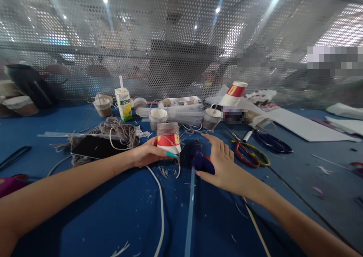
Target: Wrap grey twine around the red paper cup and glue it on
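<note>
My left hand (147, 153) is wrapped round an upside-down red and white paper cup (168, 137) partly wound with brown twine, on the blue table (119, 207). My right hand (222, 162) is closed on a dark blue glue gun (198, 158) beside the cup, its tip pointing at the cup. A clear glue stick (190, 207) runs from the gun toward me.
A black phone (95, 147) lies beside a heap of twine (116, 130). Behind stand a drink carton (124, 103), twine-wrapped cups (158, 117) and a bundle of clear sticks (181, 113). Red scissors (249, 153), blue scissors (272, 143) and white sheets (306, 127) lie right. A perforated screen (181, 41) closes the back.
</note>
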Demonstrator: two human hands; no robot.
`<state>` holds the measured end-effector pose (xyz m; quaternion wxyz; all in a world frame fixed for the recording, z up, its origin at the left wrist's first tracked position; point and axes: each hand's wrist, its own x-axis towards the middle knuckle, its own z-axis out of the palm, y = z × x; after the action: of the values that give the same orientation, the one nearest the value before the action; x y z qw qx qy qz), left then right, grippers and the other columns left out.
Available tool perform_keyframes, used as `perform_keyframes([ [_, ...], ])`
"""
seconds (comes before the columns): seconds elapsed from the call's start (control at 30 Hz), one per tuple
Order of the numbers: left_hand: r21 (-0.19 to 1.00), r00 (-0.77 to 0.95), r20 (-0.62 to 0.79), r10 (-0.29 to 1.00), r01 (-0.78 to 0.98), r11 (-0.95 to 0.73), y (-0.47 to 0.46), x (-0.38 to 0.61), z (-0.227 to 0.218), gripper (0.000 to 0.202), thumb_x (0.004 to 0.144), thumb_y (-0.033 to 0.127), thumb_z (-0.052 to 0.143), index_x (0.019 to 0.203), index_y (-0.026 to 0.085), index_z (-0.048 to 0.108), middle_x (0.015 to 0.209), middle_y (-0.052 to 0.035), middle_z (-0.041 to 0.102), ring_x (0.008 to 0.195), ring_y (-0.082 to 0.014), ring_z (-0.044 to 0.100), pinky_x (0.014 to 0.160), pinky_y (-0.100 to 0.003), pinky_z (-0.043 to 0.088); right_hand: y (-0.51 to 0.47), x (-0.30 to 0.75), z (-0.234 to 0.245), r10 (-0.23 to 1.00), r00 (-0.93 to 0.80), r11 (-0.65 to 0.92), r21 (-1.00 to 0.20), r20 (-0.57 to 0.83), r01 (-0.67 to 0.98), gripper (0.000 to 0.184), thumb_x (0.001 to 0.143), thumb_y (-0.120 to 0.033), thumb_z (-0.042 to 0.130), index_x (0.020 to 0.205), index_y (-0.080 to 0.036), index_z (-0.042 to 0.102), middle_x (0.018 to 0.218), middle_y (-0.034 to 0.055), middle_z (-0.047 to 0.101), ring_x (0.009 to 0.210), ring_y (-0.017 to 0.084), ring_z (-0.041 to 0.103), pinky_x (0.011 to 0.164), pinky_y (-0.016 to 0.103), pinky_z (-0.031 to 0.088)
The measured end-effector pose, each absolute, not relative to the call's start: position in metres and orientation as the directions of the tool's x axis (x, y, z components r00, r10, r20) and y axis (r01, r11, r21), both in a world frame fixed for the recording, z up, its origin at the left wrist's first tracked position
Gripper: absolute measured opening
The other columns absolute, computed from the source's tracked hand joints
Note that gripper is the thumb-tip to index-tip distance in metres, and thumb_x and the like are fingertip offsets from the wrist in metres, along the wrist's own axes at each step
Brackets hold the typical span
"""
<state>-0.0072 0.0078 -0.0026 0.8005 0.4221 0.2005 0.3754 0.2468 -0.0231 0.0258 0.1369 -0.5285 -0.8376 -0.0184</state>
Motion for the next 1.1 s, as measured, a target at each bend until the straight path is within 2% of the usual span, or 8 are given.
perform_keyframes([
  [0.07,0.83,0.639,0.0,0.769,-0.429,0.356,0.008,-0.007,-0.003,0.044,0.055,0.011,0.079,0.097,0.011,0.067,0.086,-0.0072,0.072,0.081,-0.0173,0.067,0.086,-0.032,0.048,-0.027,0.248,0.026,0.833,-0.49,0.539,-0.179,0.255,0.823,0.079,0.081,-0.04,0.052,0.142,-0.015,0.009,0.152,0.025,0.016,0.14,0.042,0.023,0.104,0.061,0.033],
  [0.1,0.831,0.639,-0.001,0.77,-0.428,0.356,0.008,-0.007,-0.003,0.045,0.054,0.011,0.08,0.097,0.012,0.067,0.087,-0.0072,0.072,0.081,-0.0175,0.068,0.086,-0.033,0.048,-0.029,0.248,0.026,0.809,-0.51,0.575,-0.209,0.294,0.791,0.073,0.083,-0.036,0.049,0.141,-0.017,0.009,0.154,0.0231,0.011,0.142,0.041,0.019,0.105,0.061,0.032],
  [0.17,0.834,0.632,-0.011,0.775,-0.422,0.356,0.008,-0.006,-0.002,0.048,0.053,0.011,0.081,0.099,0.012,0.066,0.088,-0.0067,0.073,0.082,-0.0173,0.068,0.086,-0.032,0.048,-0.033,0.246,0.029,0.744,-0.517,0.645,-0.251,0.424,0.722,0.059,0.082,-0.028,0.049,0.134,-0.02,0.021,0.157,0.0189,0.009,0.143,0.037,0.017,0.107,0.06,0.028],
  [0.27,0.834,0.616,-0.039,0.787,-0.413,0.365,0.007,-0.006,-0.001,0.051,0.051,0.009,0.081,0.099,0.013,0.066,0.087,-0.005,0.073,0.08,-0.0154,0.068,0.083,-0.029,0.048,-0.039,0.243,0.035,0.589,-0.577,0.788,-0.246,0.566,0.564,0.036,0.078,-0.018,0.048,0.113,-0.024,0.039,0.156,0.011,0.026,0.144,0.033,0.016,0.11,0.058,0.024],
  [0.43,0.822,0.621,-0.01,0.783,-0.441,0.361,0.007,-0.005,0.0,0.045,0.054,0.006,0.078,0.097,0.015,0.065,0.086,-0.0041,0.073,0.08,-0.0151,0.068,0.083,-0.029,0.047,-0.049,0.239,0.034,0.439,-0.778,0.898,-0.252,0.45,0.362,0.027,0.072,-0.014,0.046,0.095,-0.025,0.049,0.146,0.0028,0.048,0.138,0.031,0.027,0.103,0.057,0.033],
  [0.63,0.818,0.643,0.013,0.766,-0.448,0.362,0.008,-0.007,-0.002,0.046,0.055,0.008,0.078,0.1,0.013,0.065,0.09,-0.0055,0.074,0.085,-0.0175,0.069,0.087,-0.033,0.047,-0.048,0.24,0.029,0.504,-0.758,0.858,-0.339,0.414,0.386,0.016,0.072,-0.017,0.046,0.083,-0.025,0.055,0.134,0.0036,0.06,0.124,0.03,0.042,0.094,0.054,0.04],
  [0.83,0.826,0.636,-0.03,0.771,-0.418,0.377,0.008,-0.008,-0.002,0.05,0.053,0.008,0.079,0.101,0.013,0.066,0.089,-0.006,0.074,0.083,-0.016,0.069,0.085,-0.029,0.047,-0.043,0.242,0.028,0.575,-0.686,0.814,-0.397,0.446,0.424,0.01,0.08,-0.022,0.044,0.076,-0.024,0.052,0.132,0.0036,0.062,0.117,0.029,0.045,0.091,0.053,0.04],
  [1.1,0.827,0.648,-0.049,0.76,-0.4,0.395,0.008,-0.009,-0.001,0.047,0.054,0.009,0.079,0.1,0.013,0.068,0.088,-0.0055,0.074,0.079,-0.0151,0.067,0.082,-0.029,0.048,-0.043,0.24,0.028,0.655,-0.595,0.749,-0.509,0.466,0.425,0.01,0.083,-0.025,0.043,0.079,-0.024,0.053,0.127,0.0053,0.065,0.114,0.028,0.046,0.091,0.051,0.042],
])
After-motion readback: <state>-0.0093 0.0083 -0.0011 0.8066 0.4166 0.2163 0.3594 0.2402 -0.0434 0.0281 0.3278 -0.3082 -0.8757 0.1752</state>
